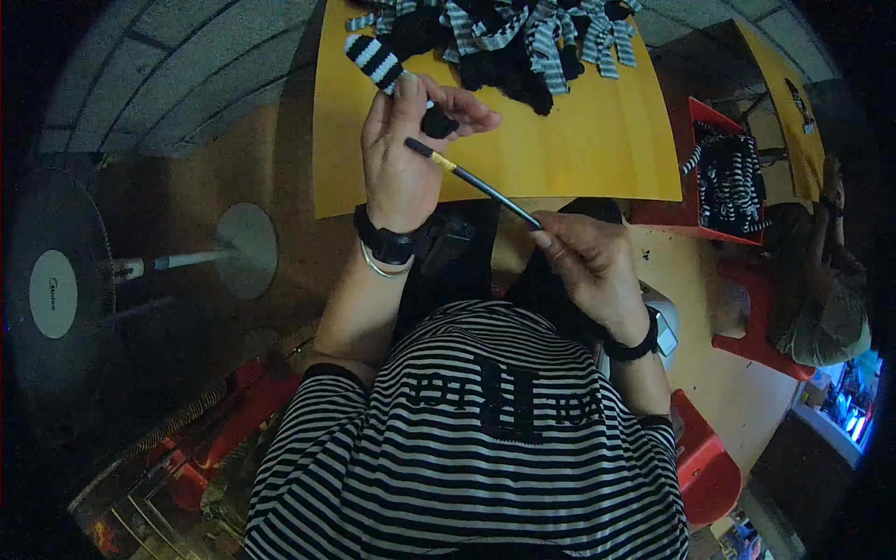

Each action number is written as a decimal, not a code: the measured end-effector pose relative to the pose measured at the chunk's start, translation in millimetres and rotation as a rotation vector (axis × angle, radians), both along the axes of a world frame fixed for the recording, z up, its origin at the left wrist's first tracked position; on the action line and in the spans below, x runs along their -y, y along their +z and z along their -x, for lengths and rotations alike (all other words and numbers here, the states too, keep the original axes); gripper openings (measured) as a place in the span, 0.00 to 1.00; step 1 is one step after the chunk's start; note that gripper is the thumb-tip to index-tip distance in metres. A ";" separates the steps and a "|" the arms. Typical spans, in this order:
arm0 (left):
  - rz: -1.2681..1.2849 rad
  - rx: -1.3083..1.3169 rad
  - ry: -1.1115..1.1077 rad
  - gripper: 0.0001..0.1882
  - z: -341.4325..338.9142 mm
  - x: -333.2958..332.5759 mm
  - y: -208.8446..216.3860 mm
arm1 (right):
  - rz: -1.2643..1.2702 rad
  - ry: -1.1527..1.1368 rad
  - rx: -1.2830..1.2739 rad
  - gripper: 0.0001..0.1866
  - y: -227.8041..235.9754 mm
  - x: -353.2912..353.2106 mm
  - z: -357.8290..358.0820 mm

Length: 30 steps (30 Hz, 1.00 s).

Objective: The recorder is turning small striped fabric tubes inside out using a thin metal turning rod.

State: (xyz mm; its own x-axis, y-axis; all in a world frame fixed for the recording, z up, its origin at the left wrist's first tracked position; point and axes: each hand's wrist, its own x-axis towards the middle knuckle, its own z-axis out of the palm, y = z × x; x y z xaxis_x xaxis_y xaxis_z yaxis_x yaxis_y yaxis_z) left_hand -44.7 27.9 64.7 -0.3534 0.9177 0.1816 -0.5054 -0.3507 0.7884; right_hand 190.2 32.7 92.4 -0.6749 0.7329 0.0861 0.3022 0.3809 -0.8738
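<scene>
My left hand is raised over the near edge of the yellow table, closed on a small knitted piece with black and white stripes. The piece looks like a narrow tube or little sock; its striped end sticks out above the thumb, and a black part shows by the palm. Between thumb and fingers, my right hand grips a thin black stick with a gold-coloured band. The stick slants up to the left, its dark tip close to my left palm and just below the knitted piece. I cannot tell whether they touch.
Striped and black knitted pieces lie heaped at the far side of the yellow table. On the right stands a red bin full of similar pieces, near a seated person. A fan stands at left.
</scene>
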 end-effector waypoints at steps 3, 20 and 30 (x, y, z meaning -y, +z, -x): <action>-0.017 -0.033 0.005 0.16 2.4 -0.5 -1.8 | -0.117 -0.094 0.010 0.09 -0.1 -1.1 2.7; 0.015 -0.043 0.058 0.17 -7.3 3.0 3.2 | -0.150 -0.124 0.002 0.09 -12.5 -1.4 5.3; 0.009 -0.025 0.034 0.17 -3.9 4.0 1.5 | -0.094 -0.133 -0.007 0.10 -7.2 0.4 4.0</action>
